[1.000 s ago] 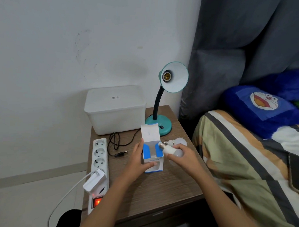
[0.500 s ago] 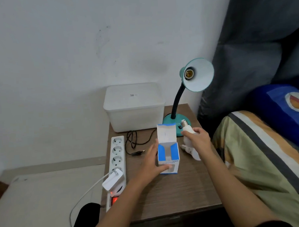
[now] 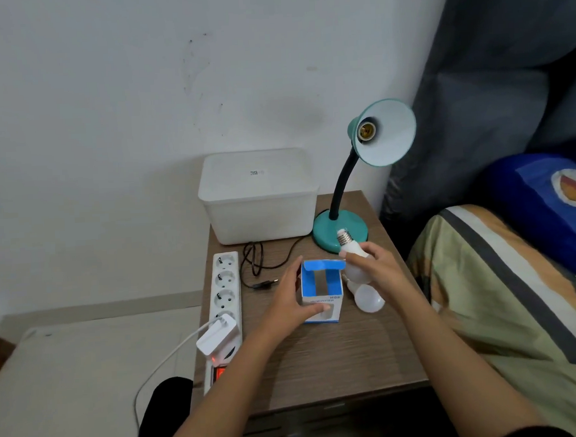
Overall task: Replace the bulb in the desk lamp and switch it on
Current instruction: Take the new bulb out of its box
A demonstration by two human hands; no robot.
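Storage box [image 3: 259, 199]: white, translucent, lidded, at the far left corner of the bedside table [image 3: 339, 355], against the wall [image 3: 109, 94].
Power strip [image 3: 224, 297]: white, along the table's left edge, its red switch lit at the near end.
Adapter [image 3: 216, 334]: white, plugged into the strip near that switch, its cable trailing off the left edge.
Bed cover [image 3: 501, 295]: striped, right of the table.
Pillow [image 3: 540, 204]: blue, at the bed's far end.
Curtain [image 3: 491, 77]: grey, behind the table's far right corner.
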